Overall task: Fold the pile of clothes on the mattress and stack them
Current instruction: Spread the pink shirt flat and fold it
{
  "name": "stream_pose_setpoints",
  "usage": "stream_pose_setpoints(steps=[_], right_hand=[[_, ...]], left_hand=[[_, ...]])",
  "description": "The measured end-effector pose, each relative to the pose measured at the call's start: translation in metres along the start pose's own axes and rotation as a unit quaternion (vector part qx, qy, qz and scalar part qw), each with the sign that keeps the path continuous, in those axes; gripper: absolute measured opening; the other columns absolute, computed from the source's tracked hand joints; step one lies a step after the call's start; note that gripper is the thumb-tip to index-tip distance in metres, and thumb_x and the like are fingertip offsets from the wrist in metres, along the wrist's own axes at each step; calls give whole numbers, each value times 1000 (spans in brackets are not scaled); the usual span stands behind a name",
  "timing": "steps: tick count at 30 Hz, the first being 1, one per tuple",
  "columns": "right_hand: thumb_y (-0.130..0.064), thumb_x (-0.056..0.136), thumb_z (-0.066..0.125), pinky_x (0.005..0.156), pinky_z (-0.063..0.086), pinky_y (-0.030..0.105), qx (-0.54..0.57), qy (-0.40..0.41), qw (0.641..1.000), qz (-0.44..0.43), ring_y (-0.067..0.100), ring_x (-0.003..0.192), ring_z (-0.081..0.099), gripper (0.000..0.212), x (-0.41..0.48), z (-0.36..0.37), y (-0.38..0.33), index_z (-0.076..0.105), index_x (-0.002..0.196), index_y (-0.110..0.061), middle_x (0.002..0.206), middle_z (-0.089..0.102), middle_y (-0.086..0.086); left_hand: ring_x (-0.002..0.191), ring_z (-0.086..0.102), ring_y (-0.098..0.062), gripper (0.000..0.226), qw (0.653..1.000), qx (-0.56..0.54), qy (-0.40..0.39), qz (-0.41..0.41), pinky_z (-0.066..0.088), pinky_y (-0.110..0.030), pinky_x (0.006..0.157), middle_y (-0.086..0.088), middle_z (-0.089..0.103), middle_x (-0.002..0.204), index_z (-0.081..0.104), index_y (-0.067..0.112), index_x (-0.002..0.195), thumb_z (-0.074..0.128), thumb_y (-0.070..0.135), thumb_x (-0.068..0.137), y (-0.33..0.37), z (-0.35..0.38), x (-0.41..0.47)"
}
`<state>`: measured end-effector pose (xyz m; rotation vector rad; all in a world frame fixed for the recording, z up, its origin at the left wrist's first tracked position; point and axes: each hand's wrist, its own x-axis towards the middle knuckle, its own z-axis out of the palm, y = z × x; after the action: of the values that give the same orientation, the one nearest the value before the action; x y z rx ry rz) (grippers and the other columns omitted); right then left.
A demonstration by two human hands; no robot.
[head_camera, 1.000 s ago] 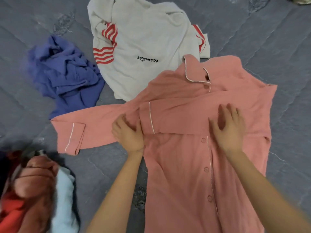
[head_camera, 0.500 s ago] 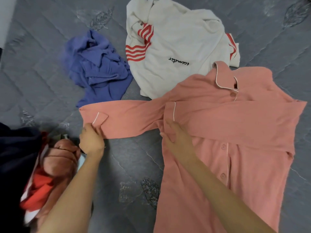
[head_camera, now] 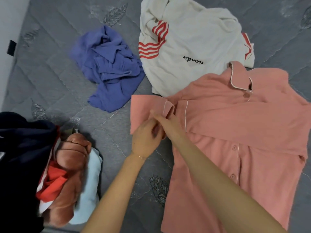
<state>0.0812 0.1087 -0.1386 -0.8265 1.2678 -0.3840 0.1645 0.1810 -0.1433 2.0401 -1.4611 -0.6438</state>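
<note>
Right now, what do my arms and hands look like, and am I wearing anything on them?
Both forearms are bare to the frame's edge: no sleeves, gloves or watch. Your left hand has a thin chain bracelet at the wrist. Your right hand wears nothing I can see.

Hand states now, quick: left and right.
Left hand: closed, gripping the pink shirt sleeve.
Right hand: touching the same sleeve; whether it grips cannot be told.
</note>
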Motion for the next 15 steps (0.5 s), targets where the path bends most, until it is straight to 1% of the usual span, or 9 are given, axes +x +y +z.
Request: stream_pose_setpoints(steps=[1, 3, 4, 6, 8, 9, 11, 13, 15], right_hand=[[-27, 89, 66, 66, 51, 28, 7, 45, 999, 2, 15, 74, 64, 9, 3, -4, 2, 62, 87, -19, 75, 64, -4], [-22, 90, 62, 71, 49, 31, 9, 106, 994, 12, 20, 77, 62, 13, 7, -16, 2, 64, 94, -10, 80, 64, 3], [-22, 91, 62, 71, 48, 29, -3, 115, 993, 12, 19, 77, 61, 15, 7, -25, 1, 65, 97, -8, 82, 64, 4], [-20, 90, 64, 65, 46, 25, -39, 111, 993, -28, 17, 75, 59, 12, -1, -46, -3, 66, 91, -8, 79, 63, 2], [-18, 88, 67, 57, 43, 19, -86, 93, 990, -66, 15, 67, 57, 14, -14, -68, -9, 68, 85, -4, 73, 62, 2], [-16, 87, 68, 54, 43, 16, -100, 75, 989, -74, 12, 64, 57, 12, -20, -79, -11, 69, 83, -5, 71, 62, 2], [-15, 87, 69, 57, 46, 14, -106, 21, 991, -77, 5, 62, 60, 6, -34, -102, -18, 68, 81, -15, 72, 65, -4], [-14, 87, 70, 60, 49, 12, -90, -8, 993, -70, -3, 63, 63, 10, -45, -127, -23, 67, 84, -23, 74, 68, -13], [-13, 86, 70, 60, 49, 14, -68, 13, 995, -68, -2, 63, 63, 7, -54, -156, -27, 69, 85, -20, 71, 69, -12]], left_hand=[[81, 61, -16, 28, 1000, -9, -4, 19, 51, -32, 71, 1, 68, 93, 66, 15, 107, 51, 34, 91, 0, 0, 0], [96, 59, -16, 40, 999, -42, 19, 14, 49, -29, 84, 4, 66, 108, 65, 18, 116, 48, 45, 92, -3, -3, 0], [99, 58, -16, 43, 998, -56, 36, -6, 49, -30, 86, 5, 65, 112, 65, 19, 119, 48, 47, 91, -8, -3, 1], [107, 57, -17, 46, 995, -76, 43, -46, 48, -34, 93, 4, 62, 121, 61, 19, 124, 49, 48, 91, -15, -4, 7], [125, 46, -12, 48, 994, -99, -3, -42, 36, -32, 108, 5, 51, 137, 50, 19, 136, 49, 41, 93, -15, -4, 16], [132, 37, -7, 50, 993, -106, -37, -25, 26, -26, 114, 8, 42, 143, 42, 21, 141, 47, 36, 94, -12, -3, 22], [138, 19, -1, 52, 989, -100, -112, 17, 9, -16, 115, 15, 25, 148, 24, 30, 143, 41, 33, 94, 4, -1, 36], [140, 18, -9, 55, 977, -83, -191, 44, 5, -25, 116, 14, 27, 149, 23, 37, 142, 35, 43, 89, 21, 8, 54], [135, 27, -18, 62, 964, -3, -261, 56, 7, -39, 117, 12, 43, 141, 38, 41, 138, 32, 54, 78, 39, 19, 75]])
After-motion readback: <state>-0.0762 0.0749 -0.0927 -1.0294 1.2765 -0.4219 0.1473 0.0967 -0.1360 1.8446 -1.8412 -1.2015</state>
